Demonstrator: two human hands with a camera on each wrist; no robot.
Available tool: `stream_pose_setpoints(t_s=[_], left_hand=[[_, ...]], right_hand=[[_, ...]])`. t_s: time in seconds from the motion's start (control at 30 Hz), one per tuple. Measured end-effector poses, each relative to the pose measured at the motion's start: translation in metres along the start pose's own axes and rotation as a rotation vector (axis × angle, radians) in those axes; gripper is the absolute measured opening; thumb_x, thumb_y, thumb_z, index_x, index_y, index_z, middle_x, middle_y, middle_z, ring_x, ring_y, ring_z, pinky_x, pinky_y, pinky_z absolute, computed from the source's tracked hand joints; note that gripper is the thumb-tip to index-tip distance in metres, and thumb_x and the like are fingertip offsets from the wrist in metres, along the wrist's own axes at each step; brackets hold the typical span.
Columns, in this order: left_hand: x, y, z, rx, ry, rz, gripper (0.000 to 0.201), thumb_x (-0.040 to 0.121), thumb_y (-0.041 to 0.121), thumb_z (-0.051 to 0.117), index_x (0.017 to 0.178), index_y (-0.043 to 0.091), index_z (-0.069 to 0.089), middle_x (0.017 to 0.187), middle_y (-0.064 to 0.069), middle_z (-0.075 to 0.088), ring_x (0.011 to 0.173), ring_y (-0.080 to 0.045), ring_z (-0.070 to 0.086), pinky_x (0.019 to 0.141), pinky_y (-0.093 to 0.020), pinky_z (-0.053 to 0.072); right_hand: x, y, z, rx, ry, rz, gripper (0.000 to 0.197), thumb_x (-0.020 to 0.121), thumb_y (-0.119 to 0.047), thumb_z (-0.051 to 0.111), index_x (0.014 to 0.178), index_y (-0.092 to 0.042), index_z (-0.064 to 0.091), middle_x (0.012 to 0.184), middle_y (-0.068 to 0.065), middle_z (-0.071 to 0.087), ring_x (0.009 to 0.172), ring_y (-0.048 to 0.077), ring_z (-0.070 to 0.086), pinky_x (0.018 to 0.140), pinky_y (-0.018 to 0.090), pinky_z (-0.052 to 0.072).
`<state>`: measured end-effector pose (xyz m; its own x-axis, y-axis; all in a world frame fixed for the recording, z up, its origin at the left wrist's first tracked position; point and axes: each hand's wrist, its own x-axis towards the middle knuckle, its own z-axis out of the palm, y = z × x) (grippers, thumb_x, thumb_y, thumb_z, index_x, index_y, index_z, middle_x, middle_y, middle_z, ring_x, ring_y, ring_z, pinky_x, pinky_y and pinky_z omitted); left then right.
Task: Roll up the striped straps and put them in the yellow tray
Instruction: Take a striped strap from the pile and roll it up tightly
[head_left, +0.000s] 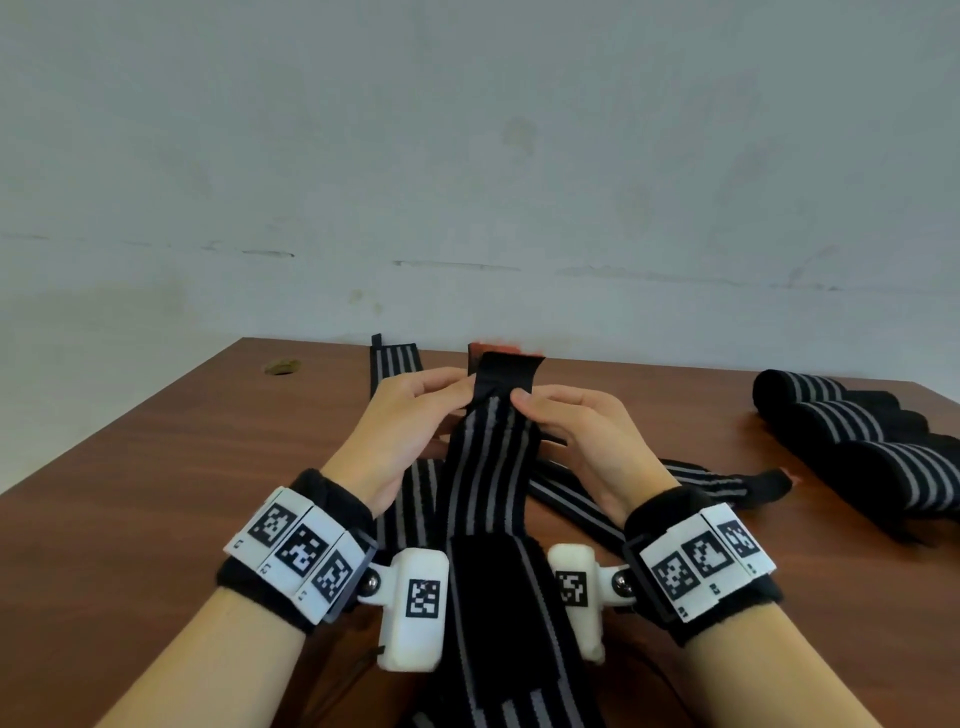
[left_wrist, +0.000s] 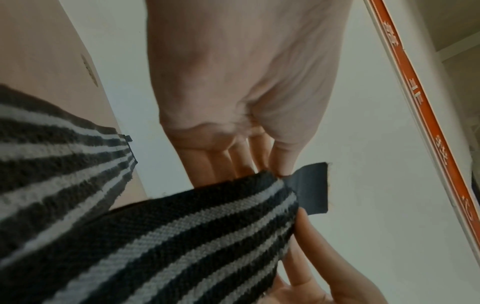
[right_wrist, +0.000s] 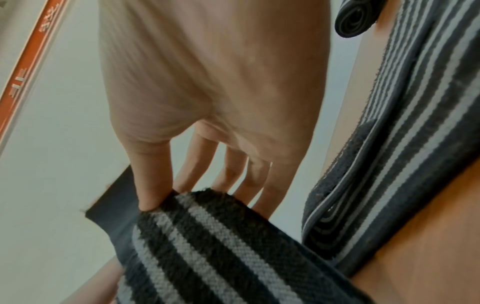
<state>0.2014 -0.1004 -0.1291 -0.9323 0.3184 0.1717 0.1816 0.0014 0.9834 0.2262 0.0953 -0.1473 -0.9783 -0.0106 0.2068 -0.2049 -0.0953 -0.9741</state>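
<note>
I hold one black strap with grey stripes (head_left: 488, 467) (left_wrist: 182, 236) (right_wrist: 207, 236) up over the brown table (head_left: 156, 467). It runs from my fingers down towards my body. My left hand (head_left: 460, 397) (left_wrist: 279, 174) pinches its left edge just below the plain black end tab (head_left: 511, 374) (left_wrist: 311, 185). My right hand (head_left: 524, 405) (right_wrist: 155, 201) pinches the right edge, thumb on top. Several loose striped straps (head_left: 691, 480) lie flat and crossed under my hands. The yellow tray is in no view.
Rolled striped straps (head_left: 852, 415) (right_wrist: 389, 144) lie in a row at the table's right side. One flat strap (head_left: 392, 364) stretches towards the far edge on the left. A small red-orange thing (head_left: 488, 347) shows behind the tab. A pale wall stands beyond the table.
</note>
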Motion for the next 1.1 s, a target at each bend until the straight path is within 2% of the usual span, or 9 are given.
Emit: stream_pose_setpoints(t_s=[0.23, 0.37, 0.47, 0.57, 0.67, 0.77, 0.87, 1.0, 1.1], left_hand=[[0.0022, -0.0033, -0.0012, -0.007, 0.011, -0.035, 0.023, 0.102, 0.035, 0.062, 0.108, 0.027, 0.082, 0.113, 0.005, 0.079, 0.115, -0.017, 0.07, 0.111, -0.049, 0.048], [0.004, -0.0028, -0.0014, -0.063, -0.027, -0.077, 0.052, 0.09, 0.064, 0.058, 0.115, 0.023, 0.079, 0.108, 0.004, 0.078, 0.099, -0.016, 0.07, 0.083, -0.034, 0.053], [-0.0002, -0.0014, -0.0012, 0.01, -0.069, 0.003, 0.025, 0.096, 0.036, 0.069, 0.114, 0.021, 0.079, 0.11, 0.0, 0.079, 0.106, -0.017, 0.074, 0.095, -0.037, 0.053], [-0.0013, -0.0008, -0.003, 0.019, -0.065, 0.007, 0.019, 0.097, 0.023, 0.07, 0.113, 0.022, 0.079, 0.109, -0.001, 0.08, 0.104, -0.018, 0.075, 0.093, -0.037, 0.054], [-0.0021, 0.0002, -0.0024, 0.032, -0.078, 0.006, 0.018, 0.096, 0.021, 0.071, 0.112, 0.02, 0.08, 0.109, -0.002, 0.08, 0.106, -0.019, 0.075, 0.1, -0.04, 0.054], [-0.0036, 0.0004, -0.0015, 0.06, -0.09, 0.015, 0.018, 0.096, 0.02, 0.071, 0.112, 0.018, 0.08, 0.108, -0.001, 0.08, 0.106, -0.016, 0.075, 0.103, -0.036, 0.052], [-0.0054, 0.0027, 0.0002, 0.076, -0.112, 0.006, 0.018, 0.097, 0.021, 0.07, 0.112, 0.019, 0.08, 0.108, 0.001, 0.08, 0.106, -0.014, 0.075, 0.104, -0.035, 0.05], [-0.0047, 0.0031, -0.0024, 0.051, -0.156, -0.069, 0.017, 0.097, 0.026, 0.069, 0.108, 0.019, 0.081, 0.108, 0.003, 0.08, 0.105, -0.011, 0.074, 0.11, -0.036, 0.047], [-0.0026, 0.0024, -0.0037, 0.055, -0.164, -0.087, 0.015, 0.097, 0.03, 0.07, 0.099, 0.022, 0.082, 0.096, 0.008, 0.08, 0.093, -0.005, 0.074, 0.111, -0.039, 0.044]], right_hand=[[-0.001, -0.0024, 0.0019, -0.054, 0.028, -0.011, 0.024, 0.095, -0.021, 0.072, 0.101, 0.001, 0.078, 0.107, 0.015, 0.078, 0.107, 0.03, 0.073, 0.1, 0.038, 0.053], [-0.002, -0.0049, 0.0025, -0.087, 0.062, -0.009, 0.025, 0.095, -0.024, 0.073, 0.101, -0.001, 0.079, 0.106, 0.011, 0.079, 0.107, 0.026, 0.074, 0.099, 0.037, 0.054], [-0.0038, -0.0074, 0.0049, -0.103, 0.056, -0.013, 0.02, 0.095, -0.024, 0.073, 0.098, -0.006, 0.079, 0.103, 0.01, 0.079, 0.101, 0.024, 0.075, 0.089, 0.032, 0.056], [-0.0033, -0.0073, 0.0065, -0.114, 0.063, -0.033, 0.013, 0.093, -0.021, 0.075, 0.094, -0.008, 0.079, 0.101, 0.012, 0.079, 0.096, 0.023, 0.075, 0.089, 0.032, 0.058], [-0.0025, -0.0073, 0.0078, -0.049, 0.112, -0.085, 0.003, 0.09, -0.016, 0.079, 0.088, -0.015, 0.076, 0.099, 0.012, 0.078, 0.094, 0.026, 0.074, 0.087, 0.035, 0.059], [-0.0018, -0.0078, 0.0085, -0.005, 0.174, -0.136, 0.014, 0.087, -0.009, 0.081, 0.082, -0.019, 0.073, 0.096, 0.013, 0.078, 0.091, 0.028, 0.073, 0.087, 0.042, 0.06], [-0.0015, -0.0079, 0.009, 0.0, 0.211, -0.173, 0.012, 0.086, -0.007, 0.081, 0.086, -0.013, 0.07, 0.106, 0.024, 0.075, 0.095, 0.032, 0.073, 0.095, 0.05, 0.058], [-0.0012, -0.0078, 0.0098, 0.022, 0.252, -0.175, 0.01, 0.087, -0.007, 0.08, 0.091, -0.008, 0.071, 0.103, 0.022, 0.076, 0.103, 0.038, 0.074, 0.101, 0.05, 0.057], [-0.0016, -0.0072, 0.0087, 0.03, 0.251, -0.186, 0.01, 0.087, -0.006, 0.081, 0.092, -0.007, 0.071, 0.099, 0.021, 0.077, 0.1, 0.039, 0.074, 0.101, 0.052, 0.056]])
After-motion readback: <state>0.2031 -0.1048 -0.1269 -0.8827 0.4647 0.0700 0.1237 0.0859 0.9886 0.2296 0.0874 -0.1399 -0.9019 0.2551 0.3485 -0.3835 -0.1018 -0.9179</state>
